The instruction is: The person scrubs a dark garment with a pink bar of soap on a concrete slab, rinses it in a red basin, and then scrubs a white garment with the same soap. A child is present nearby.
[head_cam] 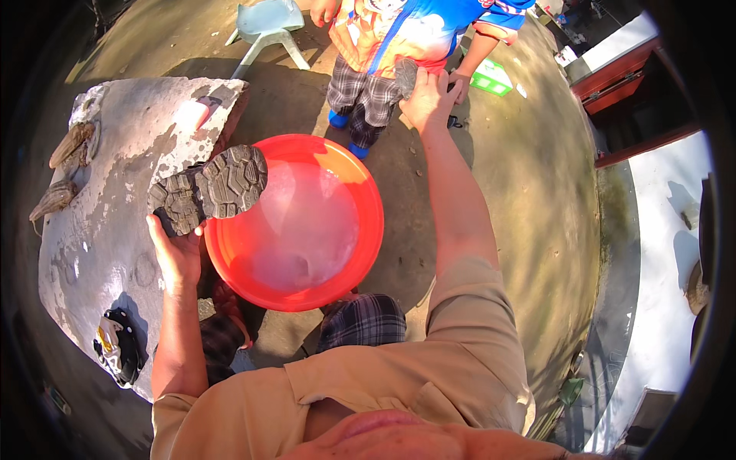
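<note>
My left hand [179, 253] is shut on the heel end of a dark shoe [230, 181], its treaded sole facing up beside the left rim of a red plastic basin [372, 230]. Cloudy water [305, 224] lies in the basin. My right hand [428, 98] is stretched forward near another person's hand [460, 80] and plaid trousers. Beside its fingers is a dark grey object with a sole-like surface [406, 76]; whether I hold it, I cannot tell.
A stone slab [126, 161] at the left bears a pink block [192, 115], dried gourd-like things [57, 195] and a black-and-white item [119, 345]. A person [368, 69] stands beyond the basin. A pale plastic chair [270, 29] and a green box [491, 77] are behind.
</note>
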Available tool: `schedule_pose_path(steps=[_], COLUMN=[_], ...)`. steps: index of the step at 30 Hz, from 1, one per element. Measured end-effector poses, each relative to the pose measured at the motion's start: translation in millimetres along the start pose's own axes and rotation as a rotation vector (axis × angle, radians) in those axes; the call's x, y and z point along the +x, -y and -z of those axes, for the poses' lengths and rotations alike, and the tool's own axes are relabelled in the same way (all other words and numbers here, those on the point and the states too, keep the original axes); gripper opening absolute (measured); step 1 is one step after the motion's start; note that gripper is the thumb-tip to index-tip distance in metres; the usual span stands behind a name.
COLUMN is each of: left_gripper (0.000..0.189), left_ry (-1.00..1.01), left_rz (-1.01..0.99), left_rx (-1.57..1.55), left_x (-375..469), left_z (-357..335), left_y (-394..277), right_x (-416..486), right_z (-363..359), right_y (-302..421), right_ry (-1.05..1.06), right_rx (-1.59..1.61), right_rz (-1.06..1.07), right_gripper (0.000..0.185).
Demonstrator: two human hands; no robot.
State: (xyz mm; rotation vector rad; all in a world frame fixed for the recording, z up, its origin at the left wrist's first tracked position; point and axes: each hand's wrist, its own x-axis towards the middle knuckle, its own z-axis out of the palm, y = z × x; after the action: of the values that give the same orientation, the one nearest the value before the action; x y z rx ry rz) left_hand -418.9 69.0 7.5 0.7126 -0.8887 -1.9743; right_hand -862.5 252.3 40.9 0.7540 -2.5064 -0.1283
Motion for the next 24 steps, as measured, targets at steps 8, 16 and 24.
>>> schedule_pose_path(steps=[8, 16, 24], left_gripper=[0.053, 0.059, 0.049], left_ry=[0.080, 0.110, 0.135], left_rz=[-0.008, -0.063, -0.070], left_rx=[-0.071, -0.056, -0.236], left_x=[-7, -32, -58], left_z=[13, 0, 41], left_y=[-8, -21, -41], right_x=[-85, -159, -277], right_z=[121, 172, 197], right_y=[-14, 9, 72], right_ry=[0.461, 0.526, 1.332], right_rx=[1.926, 2.074, 2.018], right_rz=[-0.034, -0.056, -0.052], right_gripper=[0.073, 0.065, 0.069])
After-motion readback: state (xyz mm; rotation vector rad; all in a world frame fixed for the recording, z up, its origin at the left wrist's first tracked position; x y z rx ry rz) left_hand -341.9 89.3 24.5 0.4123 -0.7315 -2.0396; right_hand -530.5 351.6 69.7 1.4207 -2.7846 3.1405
